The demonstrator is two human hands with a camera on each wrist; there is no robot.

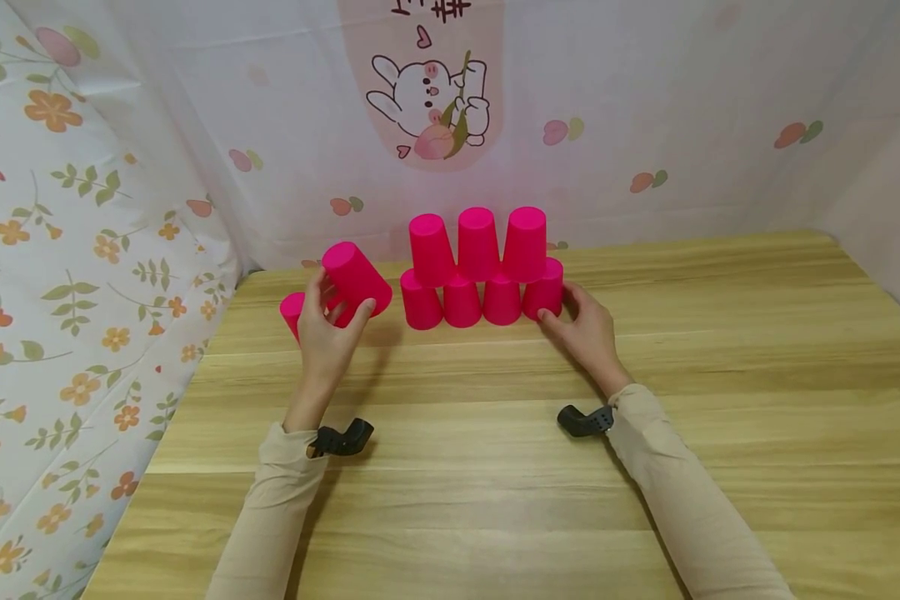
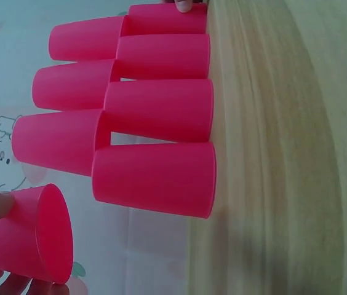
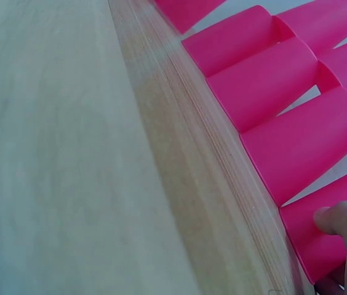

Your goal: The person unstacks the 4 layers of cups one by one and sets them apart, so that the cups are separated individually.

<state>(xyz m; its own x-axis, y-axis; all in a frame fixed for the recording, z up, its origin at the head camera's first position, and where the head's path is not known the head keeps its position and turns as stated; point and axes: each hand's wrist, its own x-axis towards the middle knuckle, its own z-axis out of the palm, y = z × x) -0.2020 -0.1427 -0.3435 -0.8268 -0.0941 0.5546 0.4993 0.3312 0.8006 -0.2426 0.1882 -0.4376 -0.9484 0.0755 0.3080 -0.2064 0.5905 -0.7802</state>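
Observation:
A bright pink cup (image 1: 357, 279) is held tilted above the table in my left hand (image 1: 328, 333), its mouth angled down to the right. The left wrist view shows the thumb on one side of this cup (image 2: 23, 236) and fingers on the other. To its right stands a two-tier stack of upside-down pink cups: a bottom row of several cups (image 1: 462, 302) and three upper cups (image 1: 477, 244) resting across them. My right hand (image 1: 588, 329) grips the rightmost bottom cup (image 1: 543, 292), thumb (image 3: 339, 220) on its near side.
Another pink cup (image 1: 292, 312) stands behind my left hand, partly hidden by it. A printed cloth (image 1: 607, 100) hangs close behind the stack, and a floral cloth (image 1: 97, 333) lines the left edge of the wooden table (image 1: 465, 483).

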